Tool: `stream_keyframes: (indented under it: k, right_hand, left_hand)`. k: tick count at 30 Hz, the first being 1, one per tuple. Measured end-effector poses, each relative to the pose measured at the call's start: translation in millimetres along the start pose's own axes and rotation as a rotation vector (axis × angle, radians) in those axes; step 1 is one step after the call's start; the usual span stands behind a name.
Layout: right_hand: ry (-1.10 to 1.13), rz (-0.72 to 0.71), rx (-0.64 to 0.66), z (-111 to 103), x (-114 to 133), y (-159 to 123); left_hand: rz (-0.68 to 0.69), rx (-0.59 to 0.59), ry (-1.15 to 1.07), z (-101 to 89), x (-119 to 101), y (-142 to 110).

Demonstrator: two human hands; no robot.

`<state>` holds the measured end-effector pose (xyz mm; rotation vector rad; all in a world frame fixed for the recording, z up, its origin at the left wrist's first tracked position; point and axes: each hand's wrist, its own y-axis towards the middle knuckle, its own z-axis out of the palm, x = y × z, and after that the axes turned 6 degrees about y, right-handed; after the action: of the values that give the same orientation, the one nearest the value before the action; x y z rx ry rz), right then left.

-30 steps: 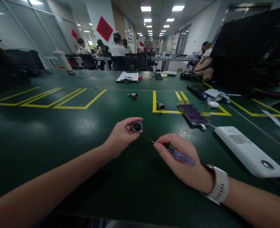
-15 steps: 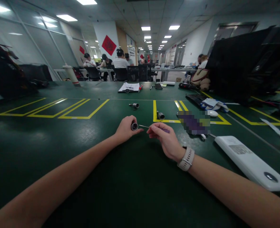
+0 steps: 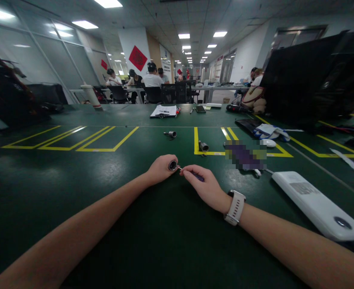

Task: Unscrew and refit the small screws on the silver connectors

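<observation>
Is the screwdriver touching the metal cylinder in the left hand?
Cannot tell: in the head view, the screwdriver points toward the metal cylinder, but its tip is too small to make out.

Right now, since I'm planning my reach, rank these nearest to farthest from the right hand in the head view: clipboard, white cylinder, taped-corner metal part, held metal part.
1. Held metal part, in the left hand, left of the right hand.
2. Taped-corner metal part, ahead.
3. Clipboard, farther ahead, leftward.
4. White cylinder, far left.
</observation>
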<state>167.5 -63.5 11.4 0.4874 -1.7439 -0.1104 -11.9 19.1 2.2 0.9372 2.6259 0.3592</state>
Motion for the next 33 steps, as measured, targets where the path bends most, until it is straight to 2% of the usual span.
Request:
stream_keyframes:
  k: [3, 6, 14, 19, 33]
  right_hand:
    - [-0.105, -0.047, -0.014, 3, 1, -1]
    - [-0.106, -0.022, -0.016, 2, 1, -2]
    - [0.389, 0.204, -0.086, -2, -11, 2]
    - [0.556, 0.272, -0.119, -2, -12, 4]
    - [0.501, 0.264, -0.126, 0, -7, -2]
  left_hand:
    - [0.064, 0.011, 0.099, -1.2, -3, -1]
    - [0.111, 0.008, 0.161, -2.0, -5, -3]
    - [0.128, 0.005, 0.147, -1.5, -4, -6]
    - [0.115, -0.001, 0.123, -1.6, -4, -7]
    - [0.116, -0.028, 0.198, -0.4, -4, -10]
